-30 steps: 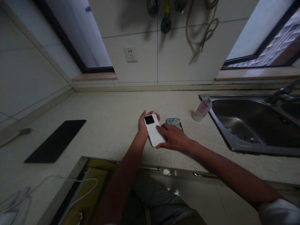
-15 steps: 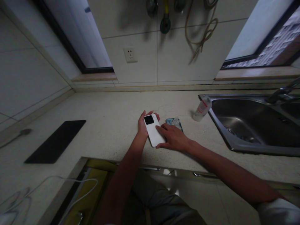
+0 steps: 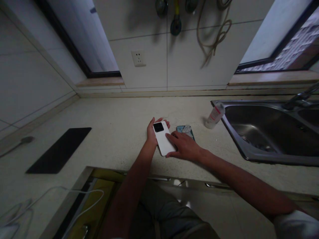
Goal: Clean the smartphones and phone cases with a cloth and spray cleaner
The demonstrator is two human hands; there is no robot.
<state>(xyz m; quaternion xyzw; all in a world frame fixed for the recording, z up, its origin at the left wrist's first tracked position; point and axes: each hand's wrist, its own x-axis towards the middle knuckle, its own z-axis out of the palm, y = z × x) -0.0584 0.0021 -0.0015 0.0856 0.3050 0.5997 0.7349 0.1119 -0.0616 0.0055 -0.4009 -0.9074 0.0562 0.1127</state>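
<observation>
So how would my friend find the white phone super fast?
Find the sink, then look left over the counter. The white phone lies in the person's left hand, the right hand touching its back. Unlike the blue-green item nearby, it's white with a black camera square.

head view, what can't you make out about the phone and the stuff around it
All in the head view:
White phone: screen side, turned away from view.
Left hand: most of the palm, behind the phone.
Blue flat item: near part, covered by the right hand.
Clear cup: red print, too small and blurred to read.
Faucet: cut off by the right edge.
</observation>
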